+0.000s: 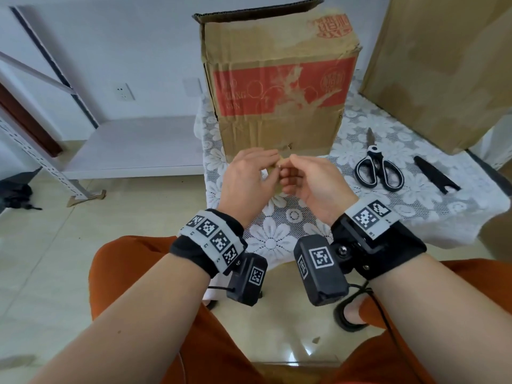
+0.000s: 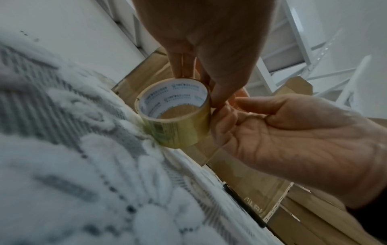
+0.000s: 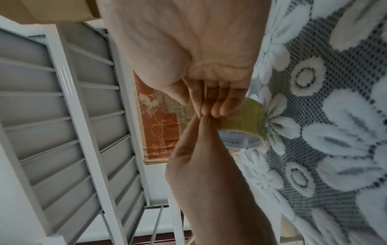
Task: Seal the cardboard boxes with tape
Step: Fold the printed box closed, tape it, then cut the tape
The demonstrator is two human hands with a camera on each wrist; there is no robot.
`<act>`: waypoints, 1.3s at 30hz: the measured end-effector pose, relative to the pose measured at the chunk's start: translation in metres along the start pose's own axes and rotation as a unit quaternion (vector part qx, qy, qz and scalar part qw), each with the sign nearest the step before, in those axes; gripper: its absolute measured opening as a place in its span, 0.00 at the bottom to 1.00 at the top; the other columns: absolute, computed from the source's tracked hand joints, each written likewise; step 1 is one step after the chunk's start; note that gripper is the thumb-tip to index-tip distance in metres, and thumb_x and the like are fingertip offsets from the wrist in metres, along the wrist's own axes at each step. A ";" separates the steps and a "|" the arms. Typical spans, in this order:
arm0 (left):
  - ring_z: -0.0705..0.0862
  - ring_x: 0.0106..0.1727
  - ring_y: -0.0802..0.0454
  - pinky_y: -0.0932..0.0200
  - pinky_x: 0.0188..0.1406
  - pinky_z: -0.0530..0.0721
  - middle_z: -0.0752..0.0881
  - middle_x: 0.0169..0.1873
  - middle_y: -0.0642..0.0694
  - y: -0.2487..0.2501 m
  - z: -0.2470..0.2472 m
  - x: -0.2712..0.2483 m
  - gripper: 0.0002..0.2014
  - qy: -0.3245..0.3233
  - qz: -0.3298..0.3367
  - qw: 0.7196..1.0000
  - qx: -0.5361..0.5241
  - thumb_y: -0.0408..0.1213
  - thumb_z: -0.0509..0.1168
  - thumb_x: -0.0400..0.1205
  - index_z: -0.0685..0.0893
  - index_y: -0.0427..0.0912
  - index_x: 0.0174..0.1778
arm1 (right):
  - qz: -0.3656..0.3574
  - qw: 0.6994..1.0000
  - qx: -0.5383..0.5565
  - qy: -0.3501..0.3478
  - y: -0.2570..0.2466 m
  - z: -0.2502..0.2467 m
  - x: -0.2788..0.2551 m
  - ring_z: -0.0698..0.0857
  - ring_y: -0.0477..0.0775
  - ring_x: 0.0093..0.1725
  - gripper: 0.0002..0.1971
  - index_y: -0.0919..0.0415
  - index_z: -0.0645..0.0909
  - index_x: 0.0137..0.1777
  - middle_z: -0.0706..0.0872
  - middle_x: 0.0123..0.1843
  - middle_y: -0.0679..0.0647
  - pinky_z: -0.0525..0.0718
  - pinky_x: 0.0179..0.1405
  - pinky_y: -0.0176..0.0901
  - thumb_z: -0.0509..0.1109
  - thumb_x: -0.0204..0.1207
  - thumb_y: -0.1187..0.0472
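A roll of clear yellowish tape (image 2: 178, 122) stands on edge against the lace cloth, just in front of the worn cardboard box (image 1: 277, 87) with a red panel. My left hand (image 2: 201, 86) pinches the roll's rim from above. My right hand (image 2: 222, 109) comes in from the side, its curled fingertips pinching at the roll's outer face. In the right wrist view both hands' fingertips meet on the tape roll (image 3: 247, 122). In the head view my left hand (image 1: 273, 162) and right hand (image 1: 289, 166) hide nearly all of the roll. One flap at the box's top stands up.
Black-handled scissors (image 1: 376, 167) and a black sheath (image 1: 435, 174) lie on the lace-covered table (image 1: 415, 212), right of my hands. A larger plain cardboard box (image 1: 443, 65) stands at the far right. A white metal shelf rack (image 1: 133, 145) sits low on the left.
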State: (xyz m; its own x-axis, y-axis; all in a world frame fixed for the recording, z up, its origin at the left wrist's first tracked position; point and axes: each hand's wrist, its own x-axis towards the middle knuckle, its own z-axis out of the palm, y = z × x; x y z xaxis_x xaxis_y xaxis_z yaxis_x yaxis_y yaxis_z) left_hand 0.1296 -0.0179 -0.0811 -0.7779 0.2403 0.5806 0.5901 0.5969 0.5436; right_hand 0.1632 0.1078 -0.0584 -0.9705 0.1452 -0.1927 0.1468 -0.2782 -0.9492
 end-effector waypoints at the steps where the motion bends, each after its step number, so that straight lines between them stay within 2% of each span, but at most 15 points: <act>1: 0.86 0.60 0.45 0.52 0.64 0.82 0.92 0.52 0.45 -0.001 0.000 -0.001 0.10 -0.001 -0.002 1.000 -0.002 0.34 0.74 0.77 0.92 0.38 0.53 | -0.007 1.000 -0.005 0.005 -0.001 0.000 0.000 0.80 0.52 0.32 0.12 0.69 0.84 0.41 0.82 0.34 0.59 0.81 0.34 0.41 0.61 0.82 0.69; 4: 0.87 0.58 0.49 0.55 0.63 0.83 0.92 0.51 0.45 -0.002 0.000 -0.002 0.08 0.021 -0.014 0.999 -0.024 0.31 0.73 0.78 0.92 0.38 0.52 | -0.063 0.993 -0.075 0.072 0.001 -0.001 0.001 0.84 0.55 0.33 0.12 0.71 0.85 0.41 0.85 0.35 0.61 0.87 0.38 0.46 0.62 0.82 0.67; 7: 0.87 0.55 0.60 0.64 0.60 0.83 0.91 0.52 0.51 -0.003 -0.011 0.001 0.08 0.003 -0.146 0.982 -0.117 0.33 0.69 0.82 0.92 0.42 0.53 | -0.104 0.978 -0.135 0.119 0.002 -0.005 0.004 0.86 0.53 0.37 0.08 0.66 0.83 0.44 0.86 0.38 0.57 0.89 0.46 0.50 0.63 0.81 0.68; 9: 0.87 0.53 0.61 0.63 0.58 0.84 0.92 0.49 0.54 -0.006 -0.017 0.004 0.08 -0.029 -0.244 0.942 -0.228 0.35 0.67 0.83 0.93 0.45 0.51 | -0.121 0.966 -0.211 0.094 0.003 -0.008 0.004 0.86 0.51 0.48 0.08 0.62 0.81 0.53 0.86 0.48 0.55 0.86 0.55 0.48 0.63 0.80 0.71; 11: 0.87 0.52 0.54 0.54 0.59 0.84 0.93 0.47 0.49 -0.006 -0.022 0.006 0.09 -0.041 -0.297 0.894 -0.333 0.34 0.67 0.84 0.93 0.44 0.47 | -0.139 0.951 -0.273 0.040 0.005 -0.006 0.001 0.83 0.49 0.58 0.15 0.60 0.78 0.62 0.83 0.57 0.53 0.82 0.61 0.42 0.63 0.79 0.73; 13: 0.86 0.49 0.49 0.50 0.55 0.84 0.92 0.48 0.42 -0.006 -0.024 0.008 0.08 -0.053 -0.322 0.861 -0.390 0.34 0.68 0.83 0.93 0.39 0.47 | -0.164 0.938 -0.306 0.000 0.008 -0.003 0.000 0.79 0.46 0.62 0.16 0.58 0.75 0.67 0.80 0.62 0.52 0.79 0.63 0.40 0.65 0.80 0.68; 16: 0.86 0.46 0.45 0.53 0.49 0.84 0.90 0.50 0.32 -0.004 -0.027 0.009 0.09 -0.113 -0.337 0.835 -0.420 0.34 0.72 0.80 0.91 0.32 0.51 | -0.185 0.921 -0.343 -0.025 0.015 -0.005 0.006 0.74 0.45 0.67 0.17 0.53 0.76 0.69 0.76 0.68 0.51 0.72 0.68 0.42 0.65 0.81 0.64; 19: 0.87 0.46 0.45 0.54 0.50 0.85 0.91 0.48 0.35 0.004 -0.027 0.010 0.08 -0.146 -0.323 0.837 -0.417 0.35 0.72 0.78 0.91 0.35 0.47 | -0.202 0.921 -0.332 -0.038 0.016 -0.008 0.012 0.82 0.45 0.55 0.13 0.54 0.82 0.56 0.85 0.52 0.48 0.79 0.56 0.42 0.64 0.80 0.70; 22: 0.89 0.48 0.45 0.57 0.49 0.87 0.92 0.46 0.39 0.009 -0.025 0.010 0.09 -0.111 -0.306 0.853 -0.407 0.37 0.73 0.79 0.92 0.35 0.48 | -0.223 0.915 -0.333 -0.052 0.013 -0.014 0.014 0.81 0.29 0.37 0.17 0.52 0.84 0.51 0.84 0.34 0.35 0.75 0.41 0.26 0.63 0.78 0.75; 25: 0.89 0.53 0.43 0.52 0.58 0.87 0.92 0.45 0.39 0.011 -0.022 0.007 0.09 -0.077 -0.278 0.870 -0.400 0.37 0.73 0.79 0.92 0.33 0.48 | -0.230 0.908 -0.341 -0.078 0.005 -0.019 0.013 0.79 0.25 0.30 0.17 0.53 0.84 0.50 0.81 0.25 0.28 0.73 0.34 0.19 0.62 0.79 0.77; 28: 0.89 0.52 0.46 0.53 0.58 0.86 0.92 0.46 0.39 0.017 -0.021 0.004 0.10 -0.053 -0.272 0.864 -0.421 0.36 0.73 0.79 0.92 0.33 0.48 | -0.215 0.913 -0.334 -0.094 0.002 -0.023 0.012 0.80 0.27 0.32 0.17 0.50 0.83 0.52 0.82 0.27 0.28 0.76 0.38 0.24 0.63 0.79 0.75; 31: 0.89 0.54 0.52 0.64 0.54 0.84 0.92 0.48 0.43 0.022 -0.025 0.009 0.10 -0.055 -0.263 0.853 -0.447 0.37 0.70 0.80 0.91 0.34 0.48 | -0.176 0.922 -0.340 -0.067 0.006 -0.030 0.014 0.83 0.37 0.38 0.13 0.50 0.83 0.56 0.85 0.36 0.37 0.78 0.43 0.39 0.66 0.80 0.68; 33: 0.90 0.51 0.51 0.63 0.51 0.85 0.93 0.47 0.41 0.024 -0.027 0.011 0.09 -0.063 -0.274 0.823 -0.493 0.38 0.69 0.80 0.91 0.35 0.46 | -0.149 0.923 -0.350 -0.059 0.005 -0.032 0.013 0.82 0.49 0.37 0.13 0.55 0.79 0.63 0.86 0.41 0.54 0.78 0.35 0.35 0.66 0.80 0.66; 36: 0.91 0.52 0.50 0.62 0.51 0.87 0.93 0.47 0.42 0.026 -0.029 0.014 0.10 -0.049 -0.308 0.788 -0.530 0.38 0.65 0.84 0.90 0.37 0.47 | -0.114 0.917 -0.379 -0.038 0.000 -0.033 0.015 0.79 0.54 0.33 0.14 0.58 0.73 0.64 0.85 0.42 0.67 0.74 0.26 0.36 0.67 0.80 0.62; 39: 0.91 0.51 0.52 0.63 0.48 0.87 0.93 0.47 0.42 0.026 -0.037 0.025 0.17 -0.025 -0.348 0.749 -0.563 0.44 0.58 0.88 0.88 0.36 0.50 | -0.209 0.907 -0.358 0.067 0.001 -0.028 0.010 0.82 0.49 0.43 0.13 0.57 0.70 0.59 0.85 0.49 0.55 0.76 0.39 0.37 0.66 0.81 0.53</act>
State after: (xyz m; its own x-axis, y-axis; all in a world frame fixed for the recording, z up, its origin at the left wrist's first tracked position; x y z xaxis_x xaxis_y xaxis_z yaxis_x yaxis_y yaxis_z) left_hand 0.1335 -0.0242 -0.0299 -0.9722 0.2167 -0.0893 -0.1764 -0.4260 0.8873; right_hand 0.1592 0.1359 -0.0680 -0.9451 0.2238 0.2382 -0.0948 0.5097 -0.8551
